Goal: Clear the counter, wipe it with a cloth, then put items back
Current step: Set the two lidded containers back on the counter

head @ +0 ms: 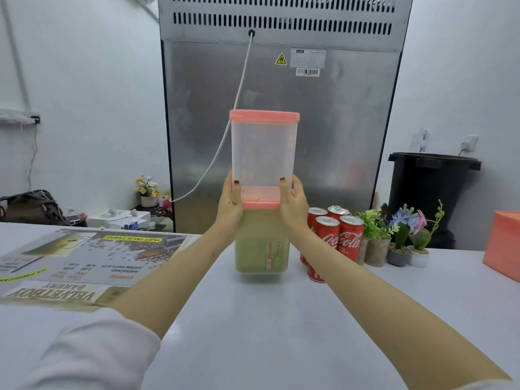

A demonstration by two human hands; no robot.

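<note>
Gripping a stack of two tall containers, both hands clamp it from either side at mid-height. The left hand and right hand curl round the sides at the join. There the upper clear plastic container with a pink lid sits on the lower pink-lidded container of greenish powder. Both thumbs lie on the front face of the upper one, which looks empty. The stack is upright over the middle of the white counter, toward its far edge. Cannot tell whether the lower base touches the counter or hangs just above it.

Just right of the stack is a cluster of red Coca-Cola cans, some partly hidden behind the right forearm. Right of the cans stands a row of small potted artificial plants. A pink box sits at the counter's right edge. A printed bakery menu sheet lies flat on the left part.

Behind the counter is a steel refrigerator back panel with a white cable hanging from it, and a black bin stands to the right.
</note>
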